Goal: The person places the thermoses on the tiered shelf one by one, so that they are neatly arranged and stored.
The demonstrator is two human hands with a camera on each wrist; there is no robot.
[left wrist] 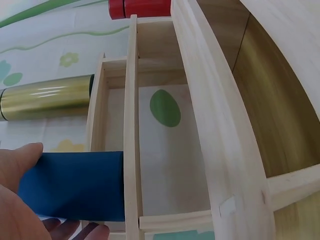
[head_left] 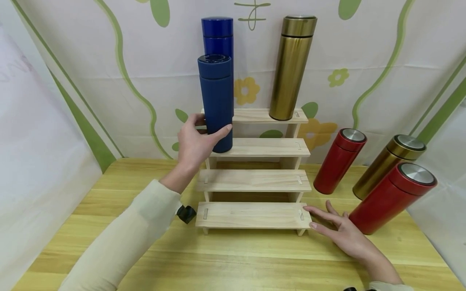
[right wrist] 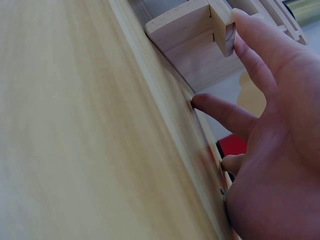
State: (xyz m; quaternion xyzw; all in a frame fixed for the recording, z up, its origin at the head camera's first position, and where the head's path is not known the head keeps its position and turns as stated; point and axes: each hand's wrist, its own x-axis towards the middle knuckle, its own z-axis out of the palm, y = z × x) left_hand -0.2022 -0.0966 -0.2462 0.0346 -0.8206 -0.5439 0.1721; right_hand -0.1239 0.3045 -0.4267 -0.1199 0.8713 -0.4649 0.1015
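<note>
My left hand grips a matte dark blue thermos flask low on its body, thumb on one side and fingers round the other. The flask stands upright at the left end of the second-highest step of a wooden stepped rack. In the left wrist view, the base of the blue flask is right at the edge of that step. My right hand has its fingers spread, with thumb and a fingertip at the right end of the lowest step. The right wrist view shows other fingertips near the table.
On the top step stand a glossy blue flask, partly hidden behind the matte one, and a gold flask. Right of the rack, two red flasks and another gold flask stand on the table. A patterned cloth hangs behind.
</note>
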